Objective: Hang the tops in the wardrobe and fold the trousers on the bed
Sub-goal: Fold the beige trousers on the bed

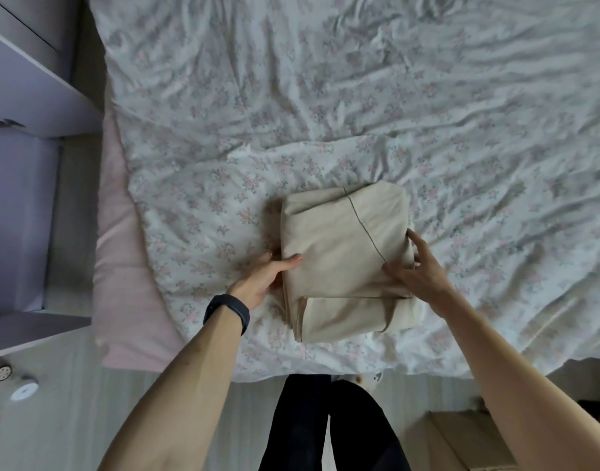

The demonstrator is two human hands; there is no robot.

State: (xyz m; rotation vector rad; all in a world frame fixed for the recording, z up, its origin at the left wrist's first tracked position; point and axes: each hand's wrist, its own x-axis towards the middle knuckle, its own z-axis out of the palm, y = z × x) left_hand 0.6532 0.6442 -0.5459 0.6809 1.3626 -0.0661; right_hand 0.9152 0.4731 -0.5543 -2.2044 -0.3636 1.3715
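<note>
A pair of beige trousers (339, 253), folded into a thick square bundle, lies near the front edge of the bed (325, 96), which has a crumpled floral cover. My left hand (264, 277) grips the bundle's left edge, thumb on top and fingers tucked under the fabric. My right hand (415, 266) holds the right edge, thumb on top and fingers spread along the side. No tops or hangers are in view.
A lilac wardrobe or cabinet (23, 107) stands to the left of the bed. Small round objects (23, 390) lie on the pale floor at lower left. A cardboard box (468, 440) sits on the floor at lower right. My legs stand at the bed's edge.
</note>
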